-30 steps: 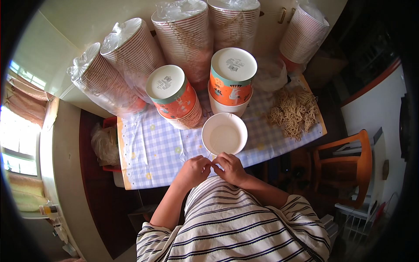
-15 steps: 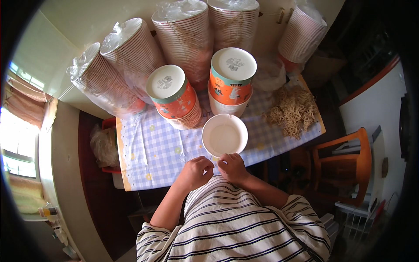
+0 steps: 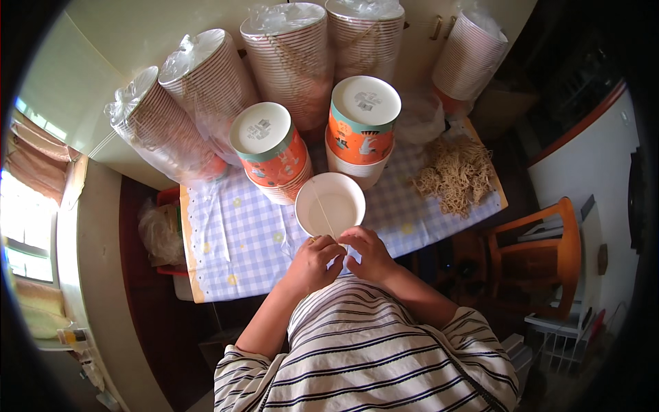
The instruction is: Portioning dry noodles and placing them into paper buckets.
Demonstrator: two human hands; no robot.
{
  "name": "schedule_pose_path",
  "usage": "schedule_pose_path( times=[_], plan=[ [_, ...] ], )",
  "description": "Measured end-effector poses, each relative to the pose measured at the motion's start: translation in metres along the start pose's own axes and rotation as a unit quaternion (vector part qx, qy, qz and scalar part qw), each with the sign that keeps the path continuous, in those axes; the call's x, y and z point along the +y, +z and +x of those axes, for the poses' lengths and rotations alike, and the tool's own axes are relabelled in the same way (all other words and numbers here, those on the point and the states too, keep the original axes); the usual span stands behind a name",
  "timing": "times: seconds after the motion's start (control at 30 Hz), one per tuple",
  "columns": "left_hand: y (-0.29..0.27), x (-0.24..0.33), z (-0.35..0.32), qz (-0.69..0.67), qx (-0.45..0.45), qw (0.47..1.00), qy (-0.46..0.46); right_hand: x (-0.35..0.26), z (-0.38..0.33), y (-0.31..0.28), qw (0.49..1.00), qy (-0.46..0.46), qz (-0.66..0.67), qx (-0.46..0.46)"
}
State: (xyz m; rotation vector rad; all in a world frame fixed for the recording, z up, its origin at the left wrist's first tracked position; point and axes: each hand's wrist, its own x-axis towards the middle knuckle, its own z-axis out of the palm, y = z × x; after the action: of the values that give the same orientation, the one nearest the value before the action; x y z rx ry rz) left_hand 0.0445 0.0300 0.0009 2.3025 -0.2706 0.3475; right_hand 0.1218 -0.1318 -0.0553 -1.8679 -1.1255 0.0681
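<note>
A white paper tub [image 3: 331, 218] stands at the table's near edge, its open mouth facing up. A thin string [image 3: 321, 202] runs across the mouth from the far rim to my fingers at the near rim. My left hand [image 3: 317, 263] is closed, pinching the string by the near rim. Right beside it, my right hand [image 3: 368, 254] has its fingers curled over the same spot, their tips meeting the left fingers at the string. The string's end is hidden between the hands. Behind the tub stand two upside-down orange-and-green tub stacks, a left stack [image 3: 271, 158] and a right stack [image 3: 364, 127].
A heap of tan strings [image 3: 454, 175] lies on the right of the blue checked tablecloth [image 3: 254, 240]. Tall bagged tub stacks [image 3: 285, 69] line the back. An orange wooden chair [image 3: 535, 257] is at the right, and a red crate [image 3: 168, 199] sits left of the table.
The tub has shifted left and slightly farther away. The string now lies stretched across its mouth. Both hands have moved up to the near rim, with the right hand's fingers reaching leftward.
</note>
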Motion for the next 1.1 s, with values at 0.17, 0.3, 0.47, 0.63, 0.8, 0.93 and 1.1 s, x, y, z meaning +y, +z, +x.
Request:
schedule_pose_path(
  times=[0.17, 0.3, 0.47, 0.63, 0.8, 0.93, 1.1],
  plan=[
    [0.001, -0.005, 0.004, 0.047, 0.023, 0.997, 0.060, 0.008, 0.009, -0.015, 0.825, 0.240, 0.493, -0.135],
    [0.014, -0.014, -0.004, 0.059, 0.147, 0.987, 0.039, 0.015, 0.014, -0.016, 0.813, 0.254, 0.511, -0.117],
    [0.045, -0.032, -0.018, 0.087, 0.112, 0.989, -0.031, 0.009, 0.027, -0.024, 0.839, 0.248, 0.479, -0.078],
    [0.069, -0.059, -0.027, 0.160, 0.035, 0.986, 0.015, 0.011, 0.045, -0.036, 0.809, 0.282, 0.515, 0.025],
    [0.059, -0.049, -0.046, 0.140, 0.033, 0.989, 0.019, 0.065, 0.040, -0.038, 0.770, 0.360, 0.501, 0.165],
    [0.055, -0.040, -0.055, 0.114, 0.062, 0.991, 0.022, 0.115, 0.007, -0.010, 0.753, 0.490, 0.409, 0.161],
    [0.053, -0.042, -0.058, 0.093, 0.108, 0.989, -0.033, 0.098, -0.027, 0.021, 0.800, 0.506, 0.324, 0.005]
  ],
)
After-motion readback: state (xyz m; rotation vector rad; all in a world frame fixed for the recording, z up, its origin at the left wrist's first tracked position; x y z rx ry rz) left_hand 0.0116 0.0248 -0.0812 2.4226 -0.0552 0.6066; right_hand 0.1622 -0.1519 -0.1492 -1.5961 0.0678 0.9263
